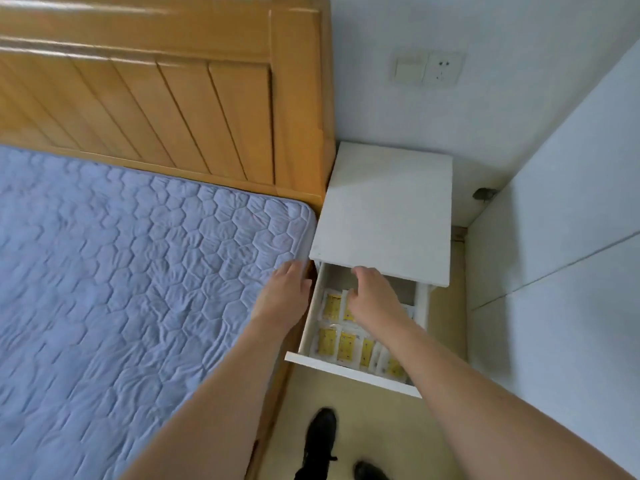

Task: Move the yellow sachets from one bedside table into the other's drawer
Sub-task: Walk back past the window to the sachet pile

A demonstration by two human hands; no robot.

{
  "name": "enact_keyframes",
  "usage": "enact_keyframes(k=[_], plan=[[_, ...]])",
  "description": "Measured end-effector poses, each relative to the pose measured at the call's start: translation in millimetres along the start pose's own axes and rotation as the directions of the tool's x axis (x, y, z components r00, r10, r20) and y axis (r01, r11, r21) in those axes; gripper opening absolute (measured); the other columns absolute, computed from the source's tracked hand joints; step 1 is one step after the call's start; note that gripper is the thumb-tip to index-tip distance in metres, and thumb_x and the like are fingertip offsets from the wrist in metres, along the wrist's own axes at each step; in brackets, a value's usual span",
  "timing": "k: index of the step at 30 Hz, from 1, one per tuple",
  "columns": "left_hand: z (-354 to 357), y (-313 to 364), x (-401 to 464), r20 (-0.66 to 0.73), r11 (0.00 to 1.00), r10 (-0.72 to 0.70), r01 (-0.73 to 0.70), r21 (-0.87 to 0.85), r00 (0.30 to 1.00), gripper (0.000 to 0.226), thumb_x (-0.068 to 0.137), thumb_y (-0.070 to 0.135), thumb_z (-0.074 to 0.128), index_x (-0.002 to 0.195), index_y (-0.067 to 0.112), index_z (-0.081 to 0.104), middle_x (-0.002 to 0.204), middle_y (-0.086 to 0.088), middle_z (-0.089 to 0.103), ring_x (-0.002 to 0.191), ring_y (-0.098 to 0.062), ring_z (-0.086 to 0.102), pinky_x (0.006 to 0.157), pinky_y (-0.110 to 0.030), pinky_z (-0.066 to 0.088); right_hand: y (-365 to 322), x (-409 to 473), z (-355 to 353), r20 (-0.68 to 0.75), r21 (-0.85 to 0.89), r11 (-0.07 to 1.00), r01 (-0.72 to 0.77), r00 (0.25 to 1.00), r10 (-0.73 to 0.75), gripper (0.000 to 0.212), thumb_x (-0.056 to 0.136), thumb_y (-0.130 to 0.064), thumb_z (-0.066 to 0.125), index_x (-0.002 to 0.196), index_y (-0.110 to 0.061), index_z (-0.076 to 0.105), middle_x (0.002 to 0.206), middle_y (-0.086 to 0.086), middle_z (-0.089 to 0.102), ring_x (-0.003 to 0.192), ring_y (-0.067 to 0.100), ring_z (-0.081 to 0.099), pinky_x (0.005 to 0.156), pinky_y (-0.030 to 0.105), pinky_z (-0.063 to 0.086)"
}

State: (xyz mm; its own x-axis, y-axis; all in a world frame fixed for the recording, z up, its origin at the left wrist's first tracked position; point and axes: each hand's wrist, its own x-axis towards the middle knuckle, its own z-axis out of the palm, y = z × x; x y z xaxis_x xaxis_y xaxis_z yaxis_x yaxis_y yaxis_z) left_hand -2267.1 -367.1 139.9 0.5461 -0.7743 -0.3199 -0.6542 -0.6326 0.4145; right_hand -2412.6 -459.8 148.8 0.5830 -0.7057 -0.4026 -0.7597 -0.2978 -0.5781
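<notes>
Beside the bed, at the right of the head view, a white bedside table (pixel 382 209) stands against the wall with its drawer (pixel 349 372) pulled out toward the person; inside lie the yellow sachets (pixel 347 346), flat in clear wrappers, in a far row and a near row; I count about six showing, two at the far end and four along the near front, though the right forearm covers part of the drawer and more may lie under it. The right hand (pixel 375 299) reaches down over the far row, fingers curled loosely; whether it grips a sachet I cannot tell, since the palm hides what is beneath. The left hand (pixel 285 292) hovers just left of the drawer's side wall, over the edge of the blue quilted mattress (pixel 138 254), fingers relaxed and spread, holding nothing. Whether this is the drawer being emptied or filled cannot be told from here; my judgement is that the step in hand is work among the sachets in the drawer, and that the next move calls for a clean pinch on the slippery wrappers, one hand steadying the drawer. Only this one table and one drawer are in view; two dark shoes (pixel 320 441) stand on the floor near the bottom edge.
</notes>
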Motion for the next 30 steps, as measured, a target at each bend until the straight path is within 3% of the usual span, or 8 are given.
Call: enact_keyframes(k=[4,7,11,15,21,25,30], plan=[[-73.0,-16.5,-90.9,-0.270,0.998,-0.062,0.068,0.011,0.961,0.045,0.102,0.026,0.045,0.144,0.011,0.042,0.150,-0.004,0.041,0.136,-0.025,0.041,0.107,-0.037,0.036,-79.6,-55.9,-16.3,0.065,-0.082,0.956,0.281,0.959,-0.276,0.042,0.095,-0.017,0.048,0.136,-0.009,0.045,0.132,0.011,0.049,0.125,0.029,0.047,0.102,0.038,0.040],[-105.9,-36.4,-148.1,-0.390,0.993,-0.105,0.120,0.014,0.915,0.045,0.102,0.027,0.046,0.144,0.013,0.041,0.151,-0.003,0.041,0.136,-0.024,0.041,0.105,-0.040,0.039,-126.2,-83.8,-13.1,0.122,-0.111,0.919,0.379,0.923,-0.365,0.045,0.095,-0.021,0.052,0.138,-0.009,0.044,0.138,0.010,0.048,0.126,0.027,0.046,0.101,0.037,0.041],[-148.4,-94.1,-267.9,-0.541,0.957,-0.249,0.288,-0.012,0.803,0.043,0.101,0.026,0.048,0.141,0.011,0.044,0.148,-0.003,0.044,0.132,-0.026,0.044,0.101,-0.039,0.041,-208.9,-155.1,18.3,0.265,-0.144,0.803,0.579,0.804,-0.532,0.049,0.097,-0.020,0.047,0.143,-0.008,0.038,0.144,0.012,0.039,0.131,0.028,0.039,0.104,0.037,0.035],[-175.3,-153.5,-404.4,-0.657,0.880,-0.424,0.456,-0.135,0.623,0.044,0.100,0.024,0.050,0.141,0.009,0.046,0.147,-0.007,0.046,0.133,-0.027,0.044,0.105,-0.037,0.039,-290.7,-246.6,71.5,0.379,-0.147,0.632,0.761,0.634,-0.674,0.053,0.096,-0.018,0.046,0.146,-0.008,0.036,0.147,0.014,0.036,0.133,0.031,0.037,0.108,0.039,0.033],[-166.4,-237.9,-654.0,-0.748,0.709,-0.589,0.641,-0.295,0.307,0.046,0.100,0.025,0.050,0.143,0.010,0.045,0.149,-0.008,0.045,0.137,-0.025,0.041,0.110,-0.038,0.037,-375.3,-447.3,195.5,0.505,-0.046,0.333,0.942,0.309,-0.806,0.054,0.092,-0.014,0.050,0.144,-0.007,0.040,0.145,0.016,0.042,0.132,0.030,0.041,0.108,0.038,0.034],[-131.2,-274.1,-837.3,-0.741,0.570,-0.655,0.742,-0.353,0.151,0.047,0.099,0.024,0.051,0.142,0.007,0.046,0.148,-0.011,0.045,0.139,-0.025,0.039,0.114,-0.034,0.030,-394.9,-605.2,292.8,0.592,0.074,0.171,0.983,0.094,-0.800,0.054,0.093,-0.014,0.050,0.146,-0.011,0.038,0.148,0.013,0.040,0.134,0.029,0.040,0.108,0.039,0.035],[-63.3,-284.9,-1062.9,-0.653,0.293,-0.745,0.813,-0.502,-0.135,0.046,0.097,0.021,0.054,0.140,0.005,0.049,0.145,-0.014,0.048,0.136,-0.028,0.042,0.112,-0.032,0.029,-388.6,-811.7,398.2,0.652,0.248,-0.050,0.967,-0.205,-0.730,0.053,0.094,-0.015,0.047,0.145,-0.011,0.037,0.148,0.011,0.038,0.135,0.028,0.037,0.108,0.038,0.034]])
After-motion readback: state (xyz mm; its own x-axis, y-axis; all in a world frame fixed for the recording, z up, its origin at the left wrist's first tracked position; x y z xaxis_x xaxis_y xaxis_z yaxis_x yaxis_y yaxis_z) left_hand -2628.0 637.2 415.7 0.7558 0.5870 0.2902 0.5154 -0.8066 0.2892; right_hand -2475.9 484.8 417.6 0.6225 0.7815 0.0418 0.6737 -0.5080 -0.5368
